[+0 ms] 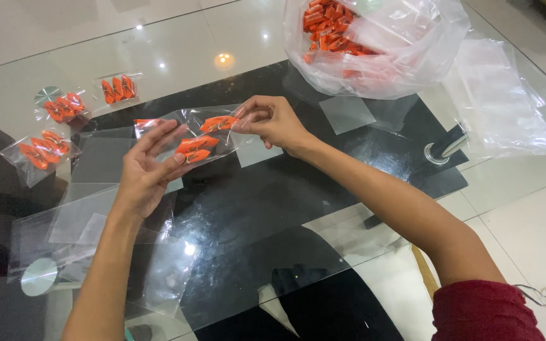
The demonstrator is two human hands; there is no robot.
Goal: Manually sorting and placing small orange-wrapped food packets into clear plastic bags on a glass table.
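The fingers of your right hand [273, 121] are pressed together in a pinch on the end of a small clear pouch [188, 132], right beside an orange sachet [218, 123] that sits inside it. Your left hand [145, 165] holds the other end, fingers spread along the underside and thumb laid across the plastic, close against two more orange sachets [196, 148] in the same pouch. The pouch hangs stretched between your two hands, lifted above the glass table [266, 208].

On the table under your left wrist lie several empty clear pouches [83, 227], overlapping. To your far left rest three filled pouches [64, 123], each with orange sachets inside, lying flat and a little apart from one another. Beyond your right hand stands a large clear plastic bag [380, 44], its mouth open, with a heap of loose orange sachets [330, 25] in it. To the right of that bag lies a stack of flat clear pouches [500, 101], partly over the table's edge.
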